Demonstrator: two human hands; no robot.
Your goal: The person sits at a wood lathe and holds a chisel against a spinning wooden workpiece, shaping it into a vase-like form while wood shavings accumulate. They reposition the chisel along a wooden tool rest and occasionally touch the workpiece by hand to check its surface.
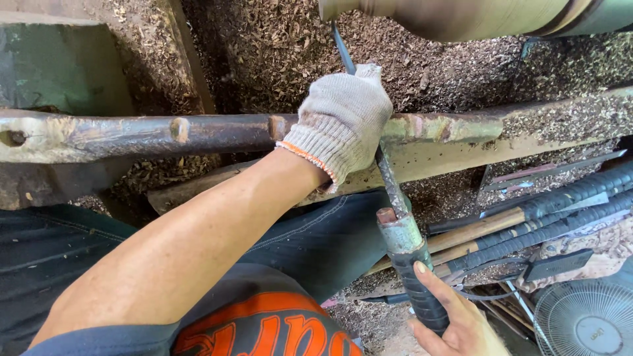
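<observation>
A long turning chisel (389, 178) runs on a slant through the middle of the frame, its dark blade rising toward the top centre, where the tip meets the underside of a pale wooden workpiece (455, 16) that lies across the upper right (its surface looks smeared, so its detail cannot be read). The left hand (343, 118), in a grey knit glove with an orange-edged cuff, is clenched over the blade and presses it down onto a long, rusty tool rest bar (151, 135) that crosses the frame from the left edge to right of centre. Lower down, the bare right hand (455, 323), at the bottom right of centre, grasps the chisel's handle (415, 283), which is wrapped in black and topped by a greenish metal collar; the thumb lies along the wrap and the fingers curl around behind it. Wood shavings (277, 46) cover the bed behind the bar and spread over the upper half of the frame. On the right side, several more long-handled tools (547, 211) with black-wrapped grips lie side by side, slanting toward the upper right. A round fan grille (587, 316) sits in the lower right corner. Dark trousers (330, 244) and an orange-printed shirt (264, 329) fill the lower left.
</observation>
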